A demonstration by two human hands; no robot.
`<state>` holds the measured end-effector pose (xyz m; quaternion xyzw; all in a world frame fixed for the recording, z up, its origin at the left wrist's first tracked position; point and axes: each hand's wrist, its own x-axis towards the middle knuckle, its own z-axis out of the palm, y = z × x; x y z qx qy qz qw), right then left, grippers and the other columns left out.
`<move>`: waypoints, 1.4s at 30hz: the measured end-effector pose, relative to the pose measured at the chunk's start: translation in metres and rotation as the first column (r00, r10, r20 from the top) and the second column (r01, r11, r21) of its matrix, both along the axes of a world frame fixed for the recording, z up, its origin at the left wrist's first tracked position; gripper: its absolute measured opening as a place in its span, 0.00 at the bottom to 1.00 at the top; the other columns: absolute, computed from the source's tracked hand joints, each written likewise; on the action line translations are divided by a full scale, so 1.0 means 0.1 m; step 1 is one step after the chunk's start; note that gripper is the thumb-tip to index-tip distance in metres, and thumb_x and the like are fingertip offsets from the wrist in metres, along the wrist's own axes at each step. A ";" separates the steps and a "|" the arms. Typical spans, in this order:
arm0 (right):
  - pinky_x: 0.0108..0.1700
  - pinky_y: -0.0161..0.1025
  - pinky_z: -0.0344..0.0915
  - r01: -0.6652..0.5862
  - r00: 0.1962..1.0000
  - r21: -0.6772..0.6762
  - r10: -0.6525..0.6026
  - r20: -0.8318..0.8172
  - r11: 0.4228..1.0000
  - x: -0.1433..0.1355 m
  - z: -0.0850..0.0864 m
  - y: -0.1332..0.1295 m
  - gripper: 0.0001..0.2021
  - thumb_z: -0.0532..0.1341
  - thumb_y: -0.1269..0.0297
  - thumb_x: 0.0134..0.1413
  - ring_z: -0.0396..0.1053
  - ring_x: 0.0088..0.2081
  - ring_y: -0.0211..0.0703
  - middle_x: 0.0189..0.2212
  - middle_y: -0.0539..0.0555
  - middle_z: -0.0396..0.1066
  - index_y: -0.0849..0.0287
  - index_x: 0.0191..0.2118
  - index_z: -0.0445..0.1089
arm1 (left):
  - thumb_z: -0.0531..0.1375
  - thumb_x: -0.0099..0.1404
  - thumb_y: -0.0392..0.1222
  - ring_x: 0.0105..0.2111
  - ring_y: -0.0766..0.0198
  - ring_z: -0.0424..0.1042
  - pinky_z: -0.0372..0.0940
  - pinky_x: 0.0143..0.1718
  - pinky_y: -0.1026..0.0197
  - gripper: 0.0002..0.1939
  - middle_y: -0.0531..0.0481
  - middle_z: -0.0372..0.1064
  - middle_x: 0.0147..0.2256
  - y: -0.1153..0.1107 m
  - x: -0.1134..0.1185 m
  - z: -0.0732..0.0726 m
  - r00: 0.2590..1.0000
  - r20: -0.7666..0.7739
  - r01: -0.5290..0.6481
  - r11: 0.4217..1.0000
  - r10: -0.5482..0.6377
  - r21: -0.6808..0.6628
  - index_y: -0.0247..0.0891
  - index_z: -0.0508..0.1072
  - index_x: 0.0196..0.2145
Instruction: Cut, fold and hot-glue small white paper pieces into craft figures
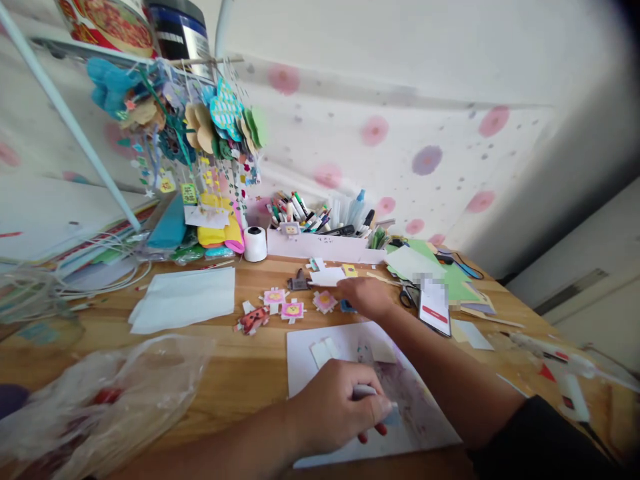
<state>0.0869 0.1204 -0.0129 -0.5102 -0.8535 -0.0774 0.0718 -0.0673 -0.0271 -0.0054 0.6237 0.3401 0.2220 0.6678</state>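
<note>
My left hand (345, 403) is closed over the white sheet (320, 457), its fingers curled around a small grey-white object (365, 391) whose kind I cannot make out. Folded white paper strips (325, 350) lie on the sheet just beyond that hand. My right hand (367, 295) reaches across to the far part of the table, its fingertips at the edge of a white paper piece (327, 277); whether they grip it is hidden. Close by lie a pink-bordered paper figure (325, 301), another one (292, 310), a red paper figure (254, 320) and a dark grey cutout (299, 280).
A pen box (325, 245) stands against the wall beside a thread spool (255, 245). At right are scissors (407, 297), a phone (434, 310) and a glue gun (570, 387). White sheets (185, 300) and a plastic bag (150, 393) lie at left, below hanging paper ornaments (200, 127).
</note>
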 end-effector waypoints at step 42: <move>0.30 0.34 0.57 0.288 0.933 -0.262 -0.332 -0.139 0.921 1.91 0.07 -1.50 0.10 0.54 0.63 0.57 0.68 0.28 0.40 0.26 0.52 0.73 0.58 0.30 0.71 | 0.53 0.60 0.61 0.16 0.67 0.65 0.52 0.12 0.70 0.22 0.58 0.57 0.19 0.12 -0.01 -0.05 0.948 -0.269 -0.166 0.985 0.173 0.049 0.39 0.62 0.24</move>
